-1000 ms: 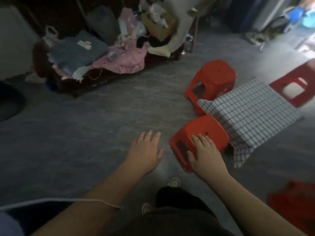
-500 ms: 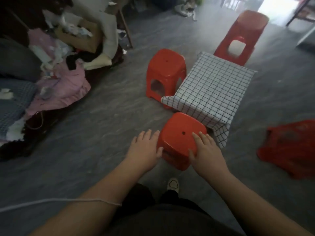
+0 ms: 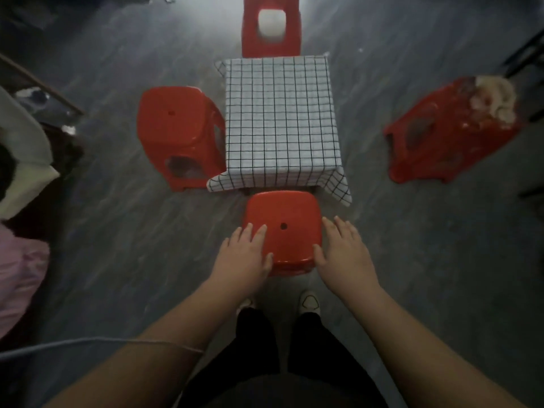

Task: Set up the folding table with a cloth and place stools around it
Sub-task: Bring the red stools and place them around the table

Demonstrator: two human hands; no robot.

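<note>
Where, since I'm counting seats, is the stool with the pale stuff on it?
In the head view it is at the far right: the stool stands apart from the table, off its right side.

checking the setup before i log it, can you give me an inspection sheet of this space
surface: grey floor
job's things: cloth-covered table; near stool, left stool, far stool close by it; right stool stands apart
clutter: pink fabric, pale cloth at left edge
hands: left hand, right hand at near stool's seat, fingers straight
cables: thin pale cord over left forearm
surroundings: dark frame at right, unclear
</note>
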